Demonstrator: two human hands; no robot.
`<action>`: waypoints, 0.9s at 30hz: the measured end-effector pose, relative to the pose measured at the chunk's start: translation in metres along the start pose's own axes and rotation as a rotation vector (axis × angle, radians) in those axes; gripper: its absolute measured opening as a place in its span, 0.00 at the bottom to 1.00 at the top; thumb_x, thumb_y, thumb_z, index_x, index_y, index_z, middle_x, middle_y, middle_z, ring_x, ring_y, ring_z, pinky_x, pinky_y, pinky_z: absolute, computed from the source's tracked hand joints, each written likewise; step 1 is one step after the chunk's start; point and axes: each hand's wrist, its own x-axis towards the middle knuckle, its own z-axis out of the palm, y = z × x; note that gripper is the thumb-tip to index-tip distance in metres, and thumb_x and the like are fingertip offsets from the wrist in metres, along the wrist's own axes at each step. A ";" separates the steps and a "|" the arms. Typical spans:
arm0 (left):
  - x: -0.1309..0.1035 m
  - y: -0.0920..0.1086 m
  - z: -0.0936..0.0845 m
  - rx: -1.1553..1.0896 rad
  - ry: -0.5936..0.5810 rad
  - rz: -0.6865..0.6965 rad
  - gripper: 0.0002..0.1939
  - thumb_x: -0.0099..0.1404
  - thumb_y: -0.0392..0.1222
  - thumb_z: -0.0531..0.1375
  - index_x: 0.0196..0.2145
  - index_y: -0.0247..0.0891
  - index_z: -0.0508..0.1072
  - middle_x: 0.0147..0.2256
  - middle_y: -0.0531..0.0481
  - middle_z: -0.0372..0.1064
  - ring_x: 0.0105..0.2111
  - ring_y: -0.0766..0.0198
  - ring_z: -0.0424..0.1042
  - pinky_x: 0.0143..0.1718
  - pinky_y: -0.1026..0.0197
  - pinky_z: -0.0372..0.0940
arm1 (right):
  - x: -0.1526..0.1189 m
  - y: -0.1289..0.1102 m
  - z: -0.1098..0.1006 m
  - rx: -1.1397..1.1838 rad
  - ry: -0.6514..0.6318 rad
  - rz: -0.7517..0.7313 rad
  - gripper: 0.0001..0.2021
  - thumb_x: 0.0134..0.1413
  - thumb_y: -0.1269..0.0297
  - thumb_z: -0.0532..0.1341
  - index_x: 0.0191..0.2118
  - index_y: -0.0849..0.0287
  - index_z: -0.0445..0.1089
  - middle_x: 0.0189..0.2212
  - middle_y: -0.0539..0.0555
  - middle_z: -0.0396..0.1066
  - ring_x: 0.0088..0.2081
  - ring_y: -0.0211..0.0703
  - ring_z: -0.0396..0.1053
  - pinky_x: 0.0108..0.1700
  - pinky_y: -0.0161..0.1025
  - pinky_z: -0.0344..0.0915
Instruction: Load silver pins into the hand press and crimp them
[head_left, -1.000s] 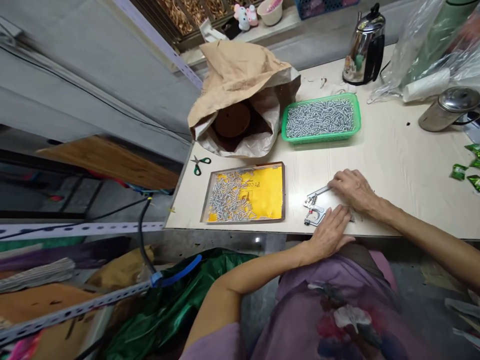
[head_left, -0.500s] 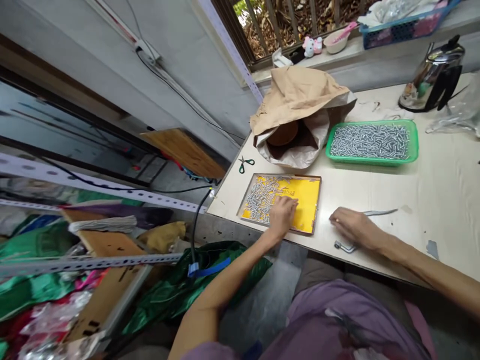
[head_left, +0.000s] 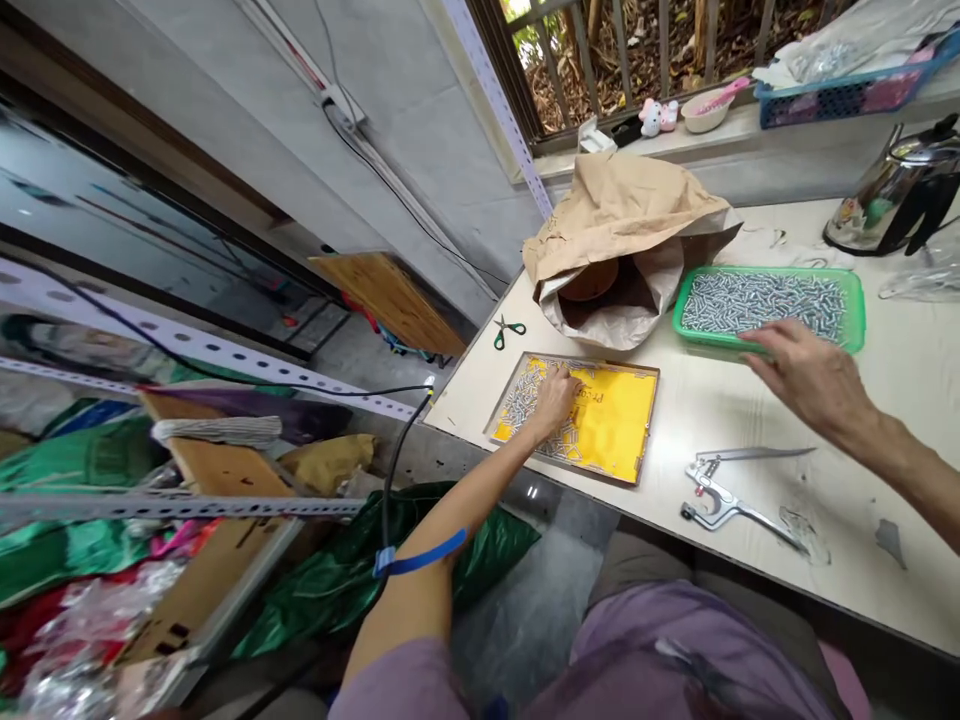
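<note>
My left hand (head_left: 555, 398) is over the shallow yellow-bottomed tray (head_left: 626, 425), its fingers curled down among small silver metal pieces (head_left: 523, 397) on the tray's left half. Whatever those fingers may hold is too small to make out. Above the near edge of a green container (head_left: 855, 315) filled with similar silver pieces (head_left: 757, 300) is my right hand (head_left: 814, 375). Its thumb and fingers are apart, with nothing seen between them. Silver hand pliers (head_left: 739, 505) with thin long handles lie on the table below my right hand.
An open brown paper bag (head_left: 630, 210) stands behind the tray. Green-handled scissors (head_left: 510, 331) lie left of it. A metal kettle (head_left: 892, 190) is at the back right. The table's front edge (head_left: 675, 528) runs near my lap.
My right hand has lifted off the pliers and moved up and right to the green container. My left hand has shifted slightly up in the tray. The whole view has shifted a little.
</note>
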 end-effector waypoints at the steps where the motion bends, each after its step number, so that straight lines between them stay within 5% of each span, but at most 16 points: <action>1: 0.002 -0.001 0.000 0.003 -0.010 0.009 0.14 0.67 0.34 0.52 0.35 0.34 0.78 0.38 0.40 0.70 0.44 0.53 0.65 0.42 0.54 0.62 | -0.015 -0.009 0.003 0.024 -0.062 -0.030 0.15 0.66 0.60 0.51 0.46 0.59 0.72 0.41 0.59 0.72 0.36 0.46 0.71 0.33 0.41 0.66; 7: 0.007 0.005 -0.009 -0.038 -0.021 0.030 0.12 0.63 0.32 0.52 0.29 0.33 0.76 0.36 0.37 0.72 0.44 0.50 0.67 0.45 0.52 0.63 | -0.108 -0.055 0.014 0.077 -0.509 -0.005 0.10 0.65 0.66 0.52 0.38 0.57 0.71 0.34 0.54 0.71 0.33 0.41 0.71 0.31 0.36 0.64; 11: -0.024 0.051 -0.019 -0.451 -0.025 -0.051 0.07 0.61 0.35 0.57 0.30 0.35 0.76 0.30 0.46 0.74 0.33 0.60 0.71 0.38 0.58 0.66 | -0.142 -0.060 0.016 0.019 -0.589 0.075 0.08 0.64 0.67 0.53 0.36 0.57 0.68 0.34 0.54 0.69 0.32 0.41 0.69 0.29 0.36 0.61; 17: -0.085 0.145 -0.012 -1.061 -0.612 -0.237 0.05 0.57 0.39 0.61 0.29 0.33 0.74 0.15 0.59 0.61 0.13 0.73 0.56 0.16 0.69 0.53 | -0.150 -0.058 0.018 0.023 -0.586 0.096 0.12 0.67 0.68 0.48 0.35 0.58 0.67 0.33 0.56 0.69 0.34 0.42 0.69 0.30 0.37 0.59; 20: -0.092 0.163 -0.005 -1.133 -0.643 -0.344 0.08 0.56 0.40 0.64 0.26 0.33 0.71 0.13 0.62 0.56 0.11 0.76 0.51 0.14 0.70 0.46 | -0.149 -0.058 0.016 0.013 -0.585 0.097 0.12 0.66 0.71 0.48 0.35 0.58 0.67 0.34 0.55 0.70 0.34 0.41 0.68 0.31 0.37 0.57; 27: -0.095 0.170 0.003 -1.222 -0.694 -0.486 0.09 0.53 0.38 0.67 0.24 0.32 0.70 0.12 0.63 0.54 0.10 0.77 0.49 0.13 0.69 0.40 | -0.153 -0.058 0.016 0.036 -0.594 0.118 0.09 0.63 0.76 0.52 0.36 0.61 0.68 0.35 0.56 0.69 0.33 0.41 0.66 0.31 0.36 0.53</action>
